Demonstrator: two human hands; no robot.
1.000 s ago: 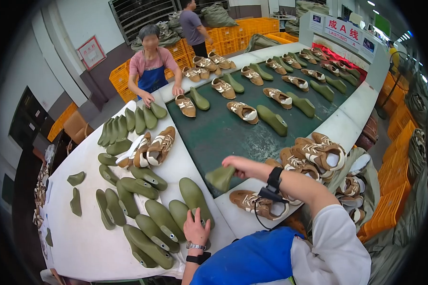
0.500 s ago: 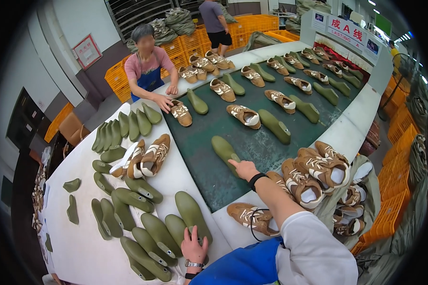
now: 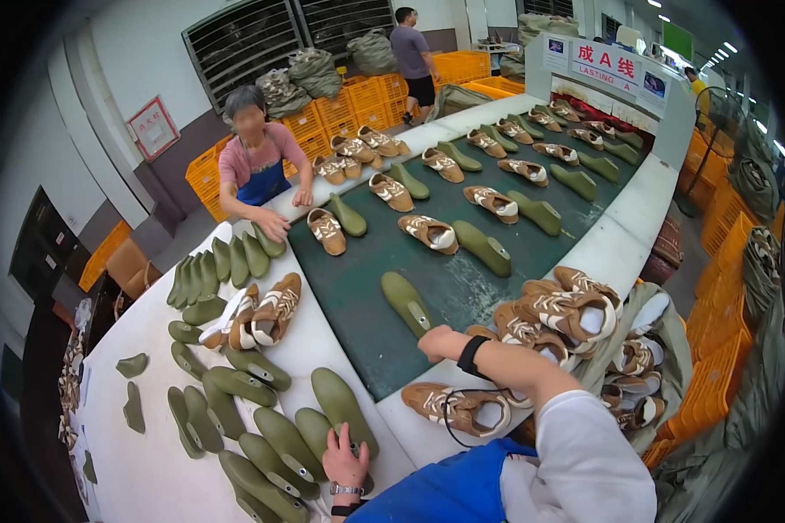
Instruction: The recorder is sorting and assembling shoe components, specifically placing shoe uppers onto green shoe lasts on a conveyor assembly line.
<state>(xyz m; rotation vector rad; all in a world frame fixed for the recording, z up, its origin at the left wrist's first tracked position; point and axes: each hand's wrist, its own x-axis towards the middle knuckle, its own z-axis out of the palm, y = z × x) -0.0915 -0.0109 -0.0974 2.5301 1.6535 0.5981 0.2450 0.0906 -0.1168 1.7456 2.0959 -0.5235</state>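
My left hand [image 3: 346,458] rests over the near ends of green shoe lasts, fingers apart and stretched out, touching a large last [image 3: 341,394]. Beside it lie several more green lasts [image 3: 281,436] on the white tabletop. At the near edge of the dark green conveyor belt [image 3: 349,305], my right hand [image 3: 440,343] is curled closed by the near end of another last [image 3: 403,298]. Its fingertips are hidden, so I cannot make out what they hold. Just below that forearm, a brown sneaker with white stripes [image 3: 449,405] lies with a dark cord across it.
Brown sneakers [image 3: 495,202] and green lasts stand in rows along the belt. More sneakers [image 3: 567,309] are heaped at the right edge. Across the table a co-worker [image 3: 257,157] in a blue apron reaches toward lasts. Orange crates [image 3: 715,375] line the right side.
My right hand has drawn back from the last, its pointing fingers now curled in. My left hand stays on the lasts. The co-worker's hand has moved from a sneaker toward the lasts.
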